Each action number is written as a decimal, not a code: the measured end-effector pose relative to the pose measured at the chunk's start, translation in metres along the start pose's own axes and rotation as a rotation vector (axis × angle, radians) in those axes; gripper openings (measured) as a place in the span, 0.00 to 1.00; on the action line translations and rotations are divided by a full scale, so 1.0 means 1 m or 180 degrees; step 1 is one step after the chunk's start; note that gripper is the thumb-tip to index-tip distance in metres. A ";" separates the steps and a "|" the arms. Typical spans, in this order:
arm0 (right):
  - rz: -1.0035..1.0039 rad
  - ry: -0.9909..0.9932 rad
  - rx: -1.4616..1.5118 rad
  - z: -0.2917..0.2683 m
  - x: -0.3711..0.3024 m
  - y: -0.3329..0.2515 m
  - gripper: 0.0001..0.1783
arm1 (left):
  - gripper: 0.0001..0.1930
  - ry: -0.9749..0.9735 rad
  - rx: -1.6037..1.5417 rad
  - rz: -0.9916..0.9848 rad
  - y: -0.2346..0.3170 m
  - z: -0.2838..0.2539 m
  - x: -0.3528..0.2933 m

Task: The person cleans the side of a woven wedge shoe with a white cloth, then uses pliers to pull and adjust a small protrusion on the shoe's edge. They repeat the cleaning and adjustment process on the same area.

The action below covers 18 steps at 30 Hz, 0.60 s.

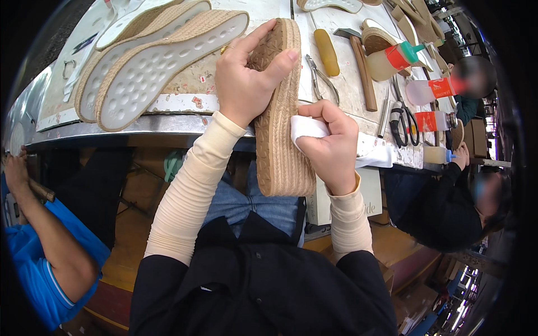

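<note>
A wedge shoe sole (286, 129) with a braided, straw-coloured side and a brown patterned tread stands on edge in front of me, partly over the table's front edge. My left hand (246, 78) grips its far part, with the thumb on the braided side and fingers over the tread. In my right hand (333, 140) a folded white cloth (307, 130) is pinched and pressed against the braided side. To the left lie several more wedge soles (145, 78), their white dimpled faces showing.
Right of the sole lie a yellow rod (326, 53), pliers (320, 78), a hammer (361, 67) and black-handled scissors (400, 120). Several squeeze bottles (389, 60) stand or lie beyond. A person in blue (56, 246) is at the left; another in black (443, 207) is at the right.
</note>
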State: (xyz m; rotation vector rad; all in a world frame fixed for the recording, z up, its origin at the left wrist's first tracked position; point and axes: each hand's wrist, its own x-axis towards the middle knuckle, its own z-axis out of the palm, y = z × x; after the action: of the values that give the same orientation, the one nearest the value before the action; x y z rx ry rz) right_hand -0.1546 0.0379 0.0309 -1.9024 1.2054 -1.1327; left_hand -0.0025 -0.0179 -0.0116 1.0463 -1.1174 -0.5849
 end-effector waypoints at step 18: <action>0.0550 -0.0263 0.0682 -0.016 -0.005 0.007 0.05 | 0.31 -0.0061 0.0015 -0.0077 0.001 -0.001 0.000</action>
State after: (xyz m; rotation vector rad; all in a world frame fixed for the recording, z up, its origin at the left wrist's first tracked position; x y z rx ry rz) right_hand -0.1725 0.0392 0.0301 -1.6360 1.1309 -1.0362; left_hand -0.0019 -0.0173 -0.0108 1.0615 -1.1247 -0.6127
